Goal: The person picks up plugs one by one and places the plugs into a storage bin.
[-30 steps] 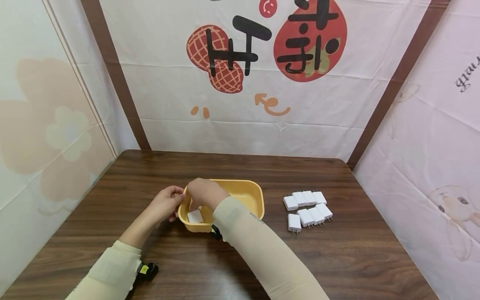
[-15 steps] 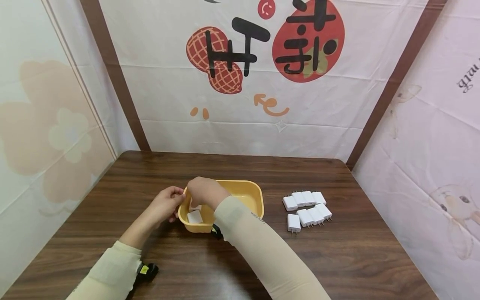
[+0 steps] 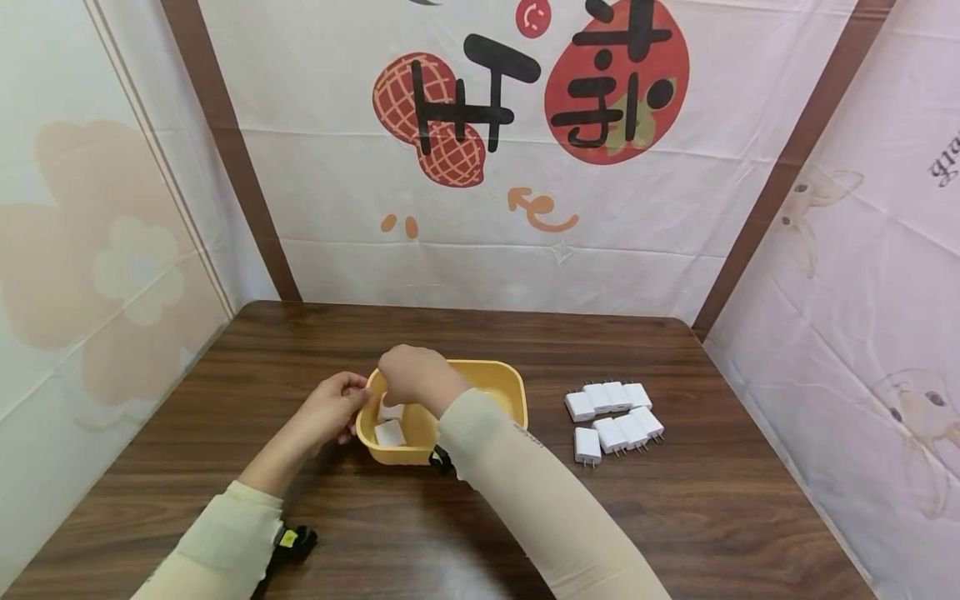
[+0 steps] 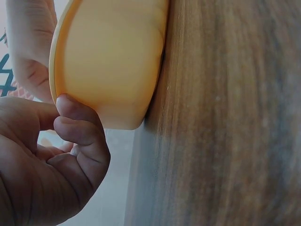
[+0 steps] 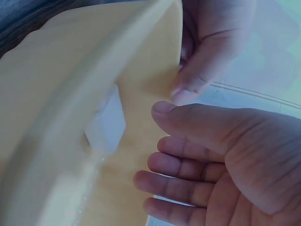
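Observation:
A yellow plastic basin (image 3: 491, 377) stands on the table. My left hand (image 3: 332, 407) pinches its left rim, the fingers (image 4: 80, 110) curled at the outer wall in the left wrist view. Over the basin's left part is my right hand (image 3: 418, 379); its fingers (image 5: 183, 167) are loosely bent with nothing between them in the right wrist view. Inside the basin, at its left end, lie a white charger plug (image 3: 390, 433) and, just behind it, a second white charger plug (image 3: 389, 412), partly covered by the right hand.
Right of the basin, several white charger plugs lie in two rows on the brown wooden table (image 3: 720, 492), a back row (image 3: 607, 397) and a front row (image 3: 621, 432), prongs outward. A printed cloth (image 3: 337, 200) hangs behind the table.
My right hand has let go of the second charger plug, lifted slightly and drawn right, so more of that plug shows. The left hand stays at the basin's rim.

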`<state>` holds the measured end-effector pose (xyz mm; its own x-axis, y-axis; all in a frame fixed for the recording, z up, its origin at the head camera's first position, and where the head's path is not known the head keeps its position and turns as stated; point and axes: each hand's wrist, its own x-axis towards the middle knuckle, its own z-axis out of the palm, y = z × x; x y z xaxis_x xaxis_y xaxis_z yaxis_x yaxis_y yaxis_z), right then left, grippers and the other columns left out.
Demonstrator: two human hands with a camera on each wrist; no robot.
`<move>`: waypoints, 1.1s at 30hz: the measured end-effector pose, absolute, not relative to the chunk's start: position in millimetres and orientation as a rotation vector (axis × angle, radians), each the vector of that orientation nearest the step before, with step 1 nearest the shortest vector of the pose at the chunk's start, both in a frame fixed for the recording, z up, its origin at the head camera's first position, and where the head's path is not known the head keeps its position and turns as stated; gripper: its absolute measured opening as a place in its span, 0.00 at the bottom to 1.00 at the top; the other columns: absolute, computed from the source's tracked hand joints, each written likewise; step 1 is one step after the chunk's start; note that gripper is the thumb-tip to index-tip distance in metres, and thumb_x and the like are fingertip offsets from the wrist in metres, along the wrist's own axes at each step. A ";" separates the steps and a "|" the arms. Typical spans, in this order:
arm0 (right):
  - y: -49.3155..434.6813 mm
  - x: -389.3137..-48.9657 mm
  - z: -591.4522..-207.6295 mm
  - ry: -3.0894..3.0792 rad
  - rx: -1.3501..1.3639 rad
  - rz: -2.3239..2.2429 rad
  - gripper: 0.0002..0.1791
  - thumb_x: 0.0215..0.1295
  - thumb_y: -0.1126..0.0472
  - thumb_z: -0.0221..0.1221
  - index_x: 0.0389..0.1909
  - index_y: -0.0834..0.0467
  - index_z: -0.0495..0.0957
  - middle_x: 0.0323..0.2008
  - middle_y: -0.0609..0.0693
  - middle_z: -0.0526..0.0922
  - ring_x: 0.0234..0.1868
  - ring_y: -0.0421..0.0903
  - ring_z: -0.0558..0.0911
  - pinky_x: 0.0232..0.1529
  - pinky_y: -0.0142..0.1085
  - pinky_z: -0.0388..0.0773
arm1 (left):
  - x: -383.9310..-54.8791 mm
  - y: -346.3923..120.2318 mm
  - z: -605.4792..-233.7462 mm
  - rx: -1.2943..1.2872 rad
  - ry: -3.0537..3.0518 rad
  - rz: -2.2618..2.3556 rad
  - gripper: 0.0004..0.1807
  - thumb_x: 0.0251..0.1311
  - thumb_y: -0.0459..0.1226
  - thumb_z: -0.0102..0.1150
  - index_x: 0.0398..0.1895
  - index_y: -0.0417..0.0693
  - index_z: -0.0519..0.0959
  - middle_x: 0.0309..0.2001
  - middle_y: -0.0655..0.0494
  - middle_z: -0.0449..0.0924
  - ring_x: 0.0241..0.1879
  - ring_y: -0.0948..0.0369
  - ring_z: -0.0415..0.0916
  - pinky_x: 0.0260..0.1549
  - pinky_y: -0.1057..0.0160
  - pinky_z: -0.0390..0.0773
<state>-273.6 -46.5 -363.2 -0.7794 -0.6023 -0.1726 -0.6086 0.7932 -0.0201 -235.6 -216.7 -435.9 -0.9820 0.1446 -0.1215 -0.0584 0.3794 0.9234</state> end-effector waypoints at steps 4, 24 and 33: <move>-42.6 -273.8 -360.2 2.818 -0.967 0.037 0.11 0.67 0.49 0.68 0.43 0.49 0.82 0.41 0.41 0.82 0.35 0.38 0.79 0.36 0.34 0.79 | -235.2 -216.4 -434.1 0.077 2.441 1.661 0.19 0.78 0.37 0.47 0.61 0.31 0.66 0.30 0.48 0.75 0.19 0.61 0.71 0.14 0.65 0.72; -19.4 -257.6 -350.7 2.863 -1.016 -0.002 0.13 0.67 0.49 0.68 0.45 0.51 0.84 0.42 0.43 0.79 0.35 0.38 0.78 0.36 0.33 0.78 | -233.6 -214.8 -433.4 0.066 2.446 1.668 0.21 0.78 0.38 0.48 0.63 0.29 0.64 0.32 0.47 0.76 0.19 0.60 0.71 0.14 0.63 0.72; -10.5 -251.4 -348.1 2.871 -1.033 -0.011 0.13 0.68 0.48 0.67 0.46 0.51 0.84 0.40 0.43 0.77 0.35 0.39 0.76 0.35 0.33 0.76 | -235.3 -216.5 -433.7 0.048 2.455 1.642 0.19 0.78 0.38 0.47 0.62 0.30 0.66 0.31 0.47 0.75 0.20 0.60 0.71 0.15 0.64 0.73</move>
<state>-251.4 -10.5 -348.1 -0.7671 -0.6362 -0.0821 -0.6355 0.7712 -0.0375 -235.3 -216.5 -433.7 -0.9820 0.1300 -0.1370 -0.0770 0.3869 0.9189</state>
